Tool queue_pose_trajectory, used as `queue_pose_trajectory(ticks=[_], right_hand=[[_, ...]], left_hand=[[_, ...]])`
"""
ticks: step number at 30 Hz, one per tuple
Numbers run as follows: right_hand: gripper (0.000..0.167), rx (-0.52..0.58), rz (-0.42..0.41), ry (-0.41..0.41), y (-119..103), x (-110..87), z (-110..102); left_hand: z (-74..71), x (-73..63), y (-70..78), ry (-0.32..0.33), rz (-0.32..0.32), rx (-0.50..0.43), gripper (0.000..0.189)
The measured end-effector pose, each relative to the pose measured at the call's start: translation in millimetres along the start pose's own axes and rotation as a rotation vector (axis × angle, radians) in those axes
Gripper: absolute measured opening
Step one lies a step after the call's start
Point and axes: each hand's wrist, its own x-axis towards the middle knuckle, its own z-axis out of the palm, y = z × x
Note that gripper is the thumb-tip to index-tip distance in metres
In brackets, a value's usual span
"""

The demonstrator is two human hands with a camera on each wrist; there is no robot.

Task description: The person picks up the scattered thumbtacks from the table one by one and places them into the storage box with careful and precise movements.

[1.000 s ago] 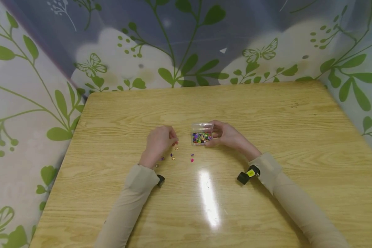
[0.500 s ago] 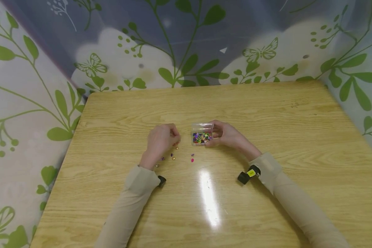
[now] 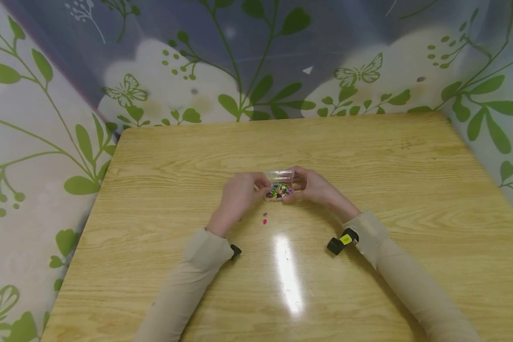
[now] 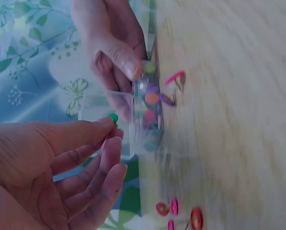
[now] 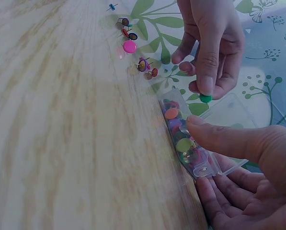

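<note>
My left hand (image 3: 241, 194) pinches a green thumbtack (image 4: 113, 118) between thumb and forefinger, right at the open side of a small clear plastic box (image 3: 280, 174). Its other fingers are loosely bent. My right hand (image 3: 315, 187) grips the box from the right, thumb along the near side and fingers behind and below. Mixed coloured thumbtacks (image 5: 184, 144) fill the box, whose hinged clear lid (image 5: 231, 120) stands open at the back. In the head view the left hand covers the box's left edge.
A pink thumbtack (image 3: 265, 222) and a small purple one lie on the wooden table (image 3: 367, 294) in front of the box. Several more loose thumbtacks (image 5: 143, 65) lie to the left, mostly hidden under the left hand in the head view. Patterned fabric (image 3: 256, 57) borders the table.
My left hand has moved right, from over the loose thumbtacks to the box's left side, with the green thumbtack now between its fingertips. The right hand and box have stayed put.
</note>
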Motion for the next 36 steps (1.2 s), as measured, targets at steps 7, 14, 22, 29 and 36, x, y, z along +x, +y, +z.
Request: queue_pose_trajectory(ticks=[7,14,22,29,36], right_hand=[[0.063,0.004,0.006,-0.002,1,1.6,0],[0.062,0.004,0.006,-0.007,0,1.8,1],[0.064,0.016,-0.001,-0.012,-1,1.6,1],[0.067,0.010,0.011,-0.011,0,1.5,1],[0.068,0.030,0.017,-0.015,0,1.0,1]], left_hand=[[7.4,0.6,8.9,0.000,0.031,-0.031,0.007],[12.3,0.4,9.6,0.013,0.048,-0.017,0.008],[10.8,0.2,8.7,0.023,0.021,-0.032,0.009],[5.0,-1.3,7.8,0.020,0.018,-0.047,0.009],[2.5,-8.8,-0.2,-0.035,0.073,-0.030,0.005]])
